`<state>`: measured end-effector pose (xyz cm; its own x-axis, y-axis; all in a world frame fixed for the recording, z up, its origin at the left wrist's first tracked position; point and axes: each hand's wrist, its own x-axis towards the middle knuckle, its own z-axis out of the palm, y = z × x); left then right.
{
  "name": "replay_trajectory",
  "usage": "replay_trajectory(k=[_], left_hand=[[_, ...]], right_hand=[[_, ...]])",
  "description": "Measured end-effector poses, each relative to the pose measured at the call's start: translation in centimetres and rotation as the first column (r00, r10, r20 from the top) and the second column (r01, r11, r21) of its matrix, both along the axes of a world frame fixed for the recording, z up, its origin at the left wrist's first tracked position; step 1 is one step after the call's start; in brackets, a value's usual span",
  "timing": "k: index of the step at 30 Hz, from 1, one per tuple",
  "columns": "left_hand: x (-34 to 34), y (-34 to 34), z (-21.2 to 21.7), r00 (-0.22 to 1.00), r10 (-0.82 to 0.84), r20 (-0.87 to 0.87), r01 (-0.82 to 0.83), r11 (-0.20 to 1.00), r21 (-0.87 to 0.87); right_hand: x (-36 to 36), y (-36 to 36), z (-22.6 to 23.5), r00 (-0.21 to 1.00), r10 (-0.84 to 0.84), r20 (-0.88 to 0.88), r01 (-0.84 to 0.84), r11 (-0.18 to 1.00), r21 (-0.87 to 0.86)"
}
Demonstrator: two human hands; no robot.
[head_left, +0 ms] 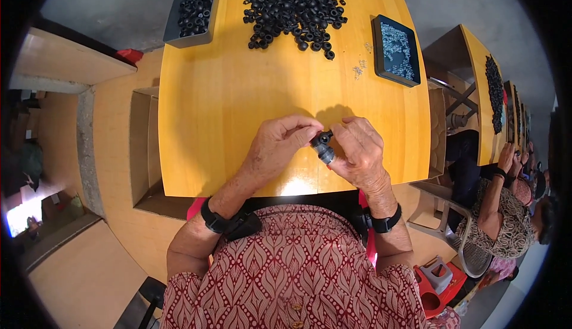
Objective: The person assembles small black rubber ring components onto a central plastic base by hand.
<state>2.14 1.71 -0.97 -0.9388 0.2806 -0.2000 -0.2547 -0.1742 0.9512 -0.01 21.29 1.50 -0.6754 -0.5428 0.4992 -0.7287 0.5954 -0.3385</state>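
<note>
Grip closed round a small, knobbly black fitting point(325, 139), our left hand point(275, 145) pinching, our right hand point(362, 153) clasping it over the smooth, yellow wood-grained tabletop point(235, 88).

The tabletop point(238, 85) is honey yellow with faint wood grain. The heap of parts point(286, 4) is black, as are the pieces point(196, 10) in the slate-grey bin point(189, 41). The other tray point(398, 78) is near-black, its tiny bits point(396, 46) silvery. The held part point(325, 147) is black with a paler grey lower end. Both wristbands point(387, 223) are black. The wearer's shirt point(286, 263) repeats dark-red and pinkish-beige leaf shapes with dots; the neighbour's top point(506, 228) has black-and-cream swirls.
</note>
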Motion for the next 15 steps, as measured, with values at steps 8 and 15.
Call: replay_trajectory(k=[8, 15], left_hand=[[0.36, 0.70, -0.23, 0.996, 0.093, -0.019, -0.091, 0.994, 0.064], [0.19, 0.44, 0.42, 1.000, 0.028, 0.000, -0.028, 0.997, -0.067]], right_hand=[[-0.73, -0.41, -0.10, 1.000, -0.001, 0.029, 0.003, 0.999, -0.045], [-0.68, -0.30, 0.28, 0.997, 0.010, 0.081, -0.012, 1.000, 0.025]])
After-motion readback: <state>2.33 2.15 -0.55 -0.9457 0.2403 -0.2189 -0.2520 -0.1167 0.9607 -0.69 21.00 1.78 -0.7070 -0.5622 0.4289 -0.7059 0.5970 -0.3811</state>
